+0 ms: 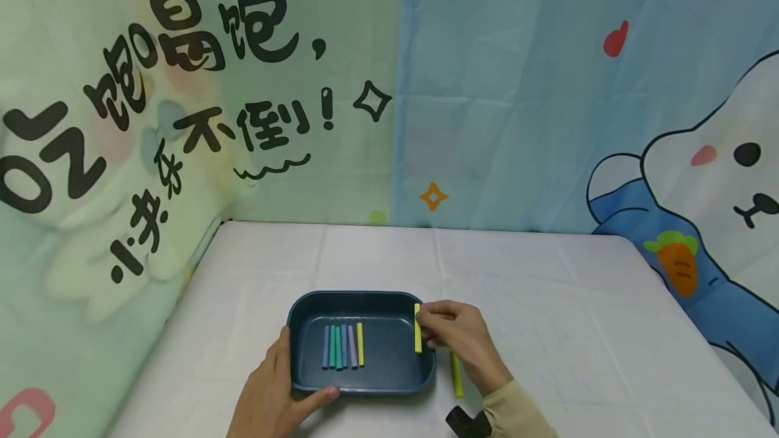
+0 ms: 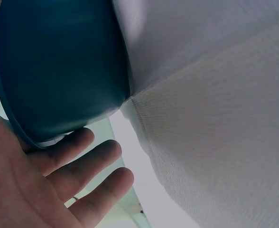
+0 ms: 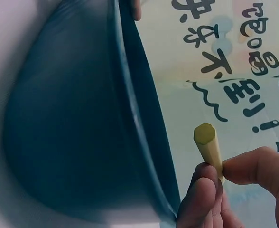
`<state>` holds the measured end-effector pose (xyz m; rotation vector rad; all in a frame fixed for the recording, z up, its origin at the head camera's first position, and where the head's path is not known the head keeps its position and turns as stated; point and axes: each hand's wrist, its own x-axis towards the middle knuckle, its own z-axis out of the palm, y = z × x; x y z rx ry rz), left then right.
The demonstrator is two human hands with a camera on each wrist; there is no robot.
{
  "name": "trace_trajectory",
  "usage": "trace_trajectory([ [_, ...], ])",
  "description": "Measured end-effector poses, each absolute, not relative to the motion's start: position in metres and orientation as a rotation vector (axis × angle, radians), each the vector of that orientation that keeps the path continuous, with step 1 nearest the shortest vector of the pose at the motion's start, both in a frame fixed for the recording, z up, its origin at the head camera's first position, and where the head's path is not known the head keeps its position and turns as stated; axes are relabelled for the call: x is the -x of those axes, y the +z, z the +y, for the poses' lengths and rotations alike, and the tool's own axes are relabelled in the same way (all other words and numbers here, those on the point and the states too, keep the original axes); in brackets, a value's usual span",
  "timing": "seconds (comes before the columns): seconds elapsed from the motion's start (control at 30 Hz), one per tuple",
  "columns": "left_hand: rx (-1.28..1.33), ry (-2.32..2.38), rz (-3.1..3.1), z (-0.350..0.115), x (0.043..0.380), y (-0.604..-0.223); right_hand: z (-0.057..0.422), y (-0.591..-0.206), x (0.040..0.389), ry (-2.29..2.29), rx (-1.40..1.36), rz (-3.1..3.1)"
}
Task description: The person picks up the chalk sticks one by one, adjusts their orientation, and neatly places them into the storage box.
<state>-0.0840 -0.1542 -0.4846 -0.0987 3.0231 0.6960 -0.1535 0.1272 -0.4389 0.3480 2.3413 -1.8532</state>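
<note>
A dark blue tray (image 1: 389, 374) stands on the table, with a row of several coloured chalk sticks (image 1: 339, 348) lying in it: blue, green, purple and yellow. My left hand (image 1: 276, 384) rests against its near left corner, thumb along the front side. In the left wrist view, three extended fingers (image 2: 85, 175) show beside the tray's wall. My right hand (image 1: 459, 336) pinches a yellow chalk stick (image 1: 417, 328) at the tray's right end. The right wrist view shows that stick's many-sided end (image 3: 205, 135) above the thumb and fingers, beside the rim (image 3: 134, 111).
Another yellow stick (image 1: 456, 376) lies on the white tablecloth (image 1: 578, 330) under the right wrist. A black device (image 1: 467, 422) sits at that wrist. Printed cloth walls (image 1: 487, 120) border the table at the back and left.
</note>
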Motion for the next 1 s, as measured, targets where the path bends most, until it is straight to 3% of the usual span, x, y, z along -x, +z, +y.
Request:
trace_trajectory([
  [1.0,0.088,0.685,3.017,-0.154,0.083,-0.484,0.081,-0.444,0.166,-1.832,-0.109,2.316],
])
